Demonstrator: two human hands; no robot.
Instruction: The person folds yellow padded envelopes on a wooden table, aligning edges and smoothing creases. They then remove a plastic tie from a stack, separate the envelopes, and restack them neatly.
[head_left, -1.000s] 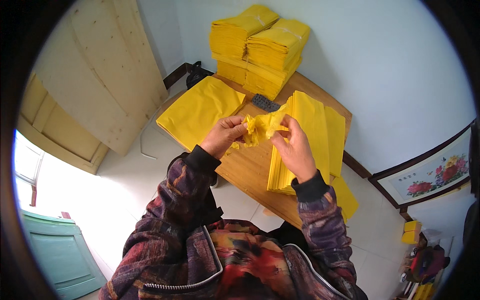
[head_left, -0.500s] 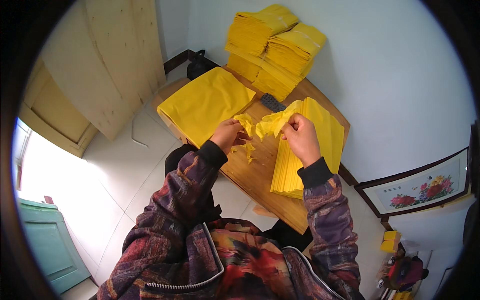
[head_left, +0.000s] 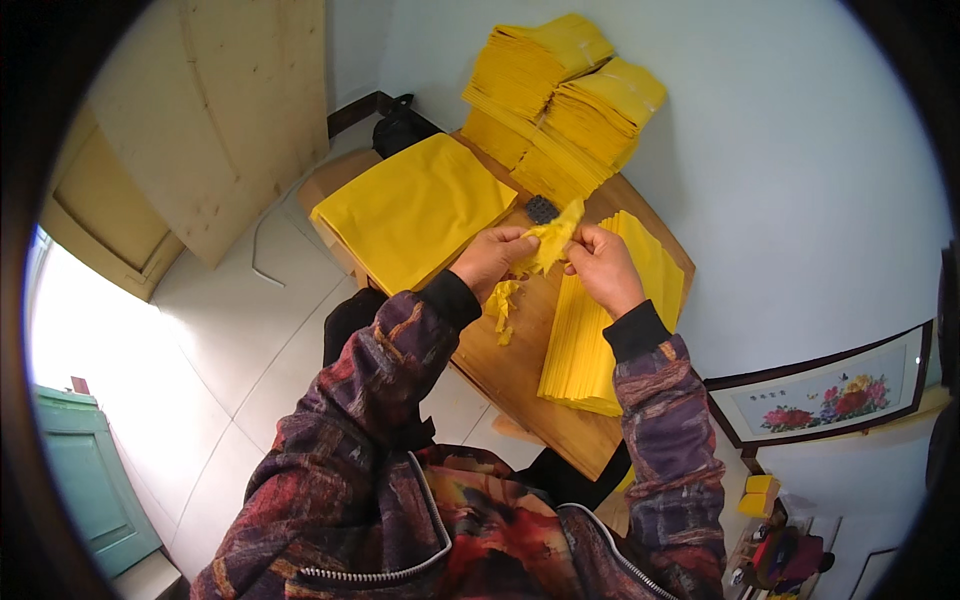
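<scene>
Between my hands, over the middle of the wooden table [head_left: 505, 365], is a torn, crumpled piece of yellow paper [head_left: 549, 243]. My left hand [head_left: 493, 260] pinches its left side between thumb and fingers. On its right edge, my right hand [head_left: 605, 268] is closed in a pinch. Below my left hand lie yellow scraps [head_left: 502, 308], loosely crumpled. A fanned stack of folded yellow sheets [head_left: 585, 345] lies under and beside my right hand. To the left is a flat pile of wide yellow sheets [head_left: 410, 205]. A dark grey textured object [head_left: 541, 209] sits just beyond the torn piece.
Tied bundles of yellow sheets [head_left: 560, 100] are piled at the table's far end against the wall. Beside them is a black bag [head_left: 403, 128]. A framed flower picture [head_left: 820, 392] leans at the right. Wooden boards [head_left: 215, 120] stand at the left.
My left hand has moved right and up, close to my right hand. The yellow piece is now gripped on both sides. Scraps that hung by my left hand now lie below it.
</scene>
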